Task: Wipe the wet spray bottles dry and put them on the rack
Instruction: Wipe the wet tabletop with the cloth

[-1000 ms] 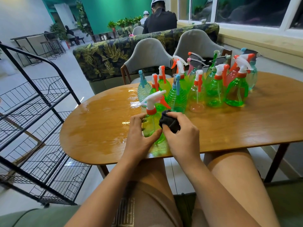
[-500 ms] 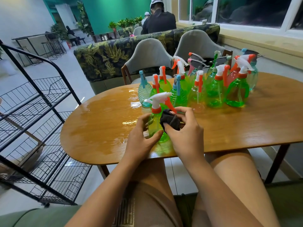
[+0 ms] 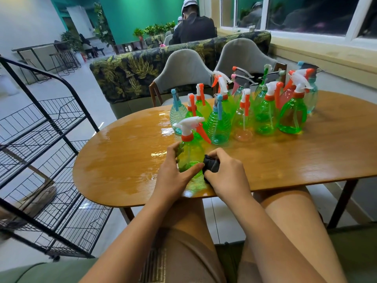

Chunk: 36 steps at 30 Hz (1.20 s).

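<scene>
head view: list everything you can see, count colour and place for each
held spray bottle: 1, green, white head, orange trigger, near the table's front edge
cloth: 1, black, against that bottle's lower right side
other spray bottles: about a dozen (overlap hides the exact count), mostly green, a few blue or red, clustered on the table's far side
table: 1, brown wood, wet sheen on its left half
rack: 1, black wire, on the floor left of the table
chairs: 2, grey, behind the table
sofa back: 1, dark leaf print, behind the chairs
person: 1, dark top, white cap, seated beyond the sofa
left hand: grips the held bottle
right hand: holds the cloth
</scene>
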Available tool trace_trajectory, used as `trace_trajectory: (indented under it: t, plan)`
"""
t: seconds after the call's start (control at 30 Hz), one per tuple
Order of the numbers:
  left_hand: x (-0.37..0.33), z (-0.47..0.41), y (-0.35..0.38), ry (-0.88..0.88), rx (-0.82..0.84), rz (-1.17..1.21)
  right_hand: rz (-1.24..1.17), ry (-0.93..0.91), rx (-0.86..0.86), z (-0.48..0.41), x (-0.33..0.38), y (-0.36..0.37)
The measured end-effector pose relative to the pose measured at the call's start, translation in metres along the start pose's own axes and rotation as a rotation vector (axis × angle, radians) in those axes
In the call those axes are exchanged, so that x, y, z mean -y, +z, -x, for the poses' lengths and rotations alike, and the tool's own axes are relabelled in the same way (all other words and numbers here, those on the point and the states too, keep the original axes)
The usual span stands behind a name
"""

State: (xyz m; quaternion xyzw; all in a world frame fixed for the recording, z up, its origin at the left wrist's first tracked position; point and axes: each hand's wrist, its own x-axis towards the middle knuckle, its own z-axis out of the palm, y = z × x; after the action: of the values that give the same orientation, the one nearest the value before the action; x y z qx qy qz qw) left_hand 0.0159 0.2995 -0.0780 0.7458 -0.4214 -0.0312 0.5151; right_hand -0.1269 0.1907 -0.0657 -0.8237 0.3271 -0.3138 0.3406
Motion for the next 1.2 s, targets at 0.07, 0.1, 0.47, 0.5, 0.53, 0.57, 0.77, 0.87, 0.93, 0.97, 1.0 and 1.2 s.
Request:
trace_trajectory:
  t: [0.07, 0.1, 0.47, 0.5, 0.53, 0.57, 0.77, 0.87, 0.93, 0.97, 1.0, 1.2]
  plan:
    - [0.001, -0.001, 0.000, -0.003, -0.011, 0.012, -0.014, -0.010, 0.000, 0.000, -0.001, 0.001]
    - [0.003, -0.002, 0.000, -0.005, -0.017, 0.031, -0.022, -0.018, -0.005, 0.001, -0.001, 0.001]
    - [0.020, -0.071, -0.026, -0.179, -0.104, 0.026, -0.089, -0.088, -0.090, -0.001, -0.004, 0.002]
    - [0.021, -0.078, -0.027, -0.181, -0.105, 0.008, -0.092, -0.087, -0.087, -0.001, -0.004, 0.002]
    - [0.023, -0.084, -0.028, -0.182, -0.107, -0.010, -0.096, -0.088, -0.084, -0.001, -0.005, 0.002]
    - [0.025, -0.090, -0.029, -0.183, -0.111, -0.028, -0.098, -0.092, -0.082, -0.001, -0.005, 0.002]
    - [0.033, -0.109, -0.027, -0.201, -0.096, -0.105, -0.100, -0.113, -0.085, -0.004, -0.010, 0.003]
    - [0.033, -0.111, -0.024, -0.196, -0.071, -0.123, -0.094, -0.121, -0.086, -0.005, -0.013, 0.003]
    - [0.033, -0.111, -0.025, -0.201, -0.042, -0.118, -0.100, -0.127, -0.086, -0.006, -0.014, 0.004]
    - [0.033, -0.110, -0.026, -0.199, -0.026, -0.113, -0.104, -0.129, -0.085, -0.006, -0.014, 0.004]
    - [0.033, -0.107, -0.027, -0.196, -0.013, -0.106, -0.108, -0.130, -0.085, -0.006, -0.014, 0.004]
    - [0.046, -0.083, -0.025, -0.207, -0.015, -0.135, -0.122, -0.134, -0.162, -0.019, -0.013, -0.020]
